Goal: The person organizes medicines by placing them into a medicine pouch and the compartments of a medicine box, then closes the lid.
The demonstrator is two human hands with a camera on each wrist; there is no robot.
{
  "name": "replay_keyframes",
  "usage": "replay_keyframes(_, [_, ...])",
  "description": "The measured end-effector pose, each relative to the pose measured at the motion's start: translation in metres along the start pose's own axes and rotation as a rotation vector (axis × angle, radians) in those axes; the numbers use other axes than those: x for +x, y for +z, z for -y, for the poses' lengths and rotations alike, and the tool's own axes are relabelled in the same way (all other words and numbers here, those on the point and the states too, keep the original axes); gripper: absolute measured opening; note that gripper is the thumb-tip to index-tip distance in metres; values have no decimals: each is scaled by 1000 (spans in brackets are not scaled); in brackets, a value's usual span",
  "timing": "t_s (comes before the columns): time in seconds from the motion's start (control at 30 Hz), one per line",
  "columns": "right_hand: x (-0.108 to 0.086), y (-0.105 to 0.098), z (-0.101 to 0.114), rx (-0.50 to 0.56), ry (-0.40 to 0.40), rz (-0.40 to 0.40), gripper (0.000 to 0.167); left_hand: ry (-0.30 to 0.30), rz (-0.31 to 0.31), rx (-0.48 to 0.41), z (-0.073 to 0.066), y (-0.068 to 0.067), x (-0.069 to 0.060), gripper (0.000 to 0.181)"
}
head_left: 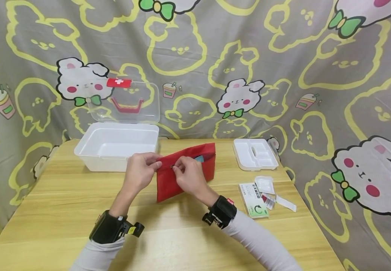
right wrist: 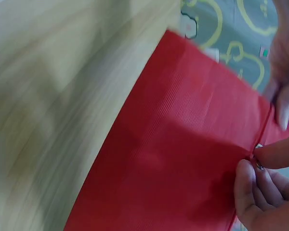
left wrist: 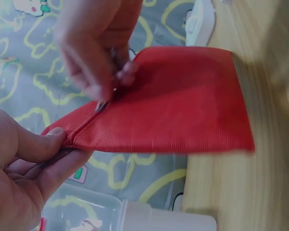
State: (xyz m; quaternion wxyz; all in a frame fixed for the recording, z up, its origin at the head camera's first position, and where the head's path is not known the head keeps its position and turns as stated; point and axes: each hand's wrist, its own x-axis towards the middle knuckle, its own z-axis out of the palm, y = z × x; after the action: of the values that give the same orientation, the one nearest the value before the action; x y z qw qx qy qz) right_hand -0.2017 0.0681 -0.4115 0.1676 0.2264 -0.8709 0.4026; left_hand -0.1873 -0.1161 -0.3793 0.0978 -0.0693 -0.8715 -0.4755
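Observation:
A red zippered pouch (head_left: 186,169) is held up above the table, its upper right part gaping so that something light blue (head_left: 200,158) shows inside. My left hand (head_left: 140,170) pinches the pouch's upper left corner between thumb and fingers, at the end of the zipper. Close by, my right hand (head_left: 191,175) pinches the small metal zipper pull (right wrist: 258,163), near the left end of the zipper line. In the left wrist view the pouch (left wrist: 173,101) hangs with its flat front in sight. The rest of its contents is hidden.
Behind the left hand stands a white box (head_left: 114,160) with its clear lid (head_left: 148,103) raised. A white compartment tray (head_left: 259,165) lies at the back right. Nearer are a white-green carton (head_left: 253,201), a white packet (head_left: 264,184) and paper strips (head_left: 286,203). A patterned curtain hangs behind.

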Motion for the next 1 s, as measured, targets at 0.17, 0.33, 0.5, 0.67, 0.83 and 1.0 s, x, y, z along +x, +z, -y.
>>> replay_keyframes(0.17, [4,-18,-21,-38,86,-6,10,4,-29,41,5,-6,-1,16])
replay_keyframes(0.33, [5,-35,-46,-50,180,-11,9,5,-52,63,12,-12,-1,17])
replay_keyframes(0.5, [2,-51,-70,-80,254,-38,9,7,-71,76,22,-19,-1,15])
replay_keyframes(0.67, [-1,-65,-85,-146,262,-69,9,2,-108,105,32,-26,0,13])
replay_keyframes(0.83, [-3,-71,-89,-184,243,-83,9,-37,-103,113,38,-30,0,13])
replay_keyframes(1.0, [-6,-71,-88,-185,236,-79,9,-64,-103,112,40,-31,1,14])
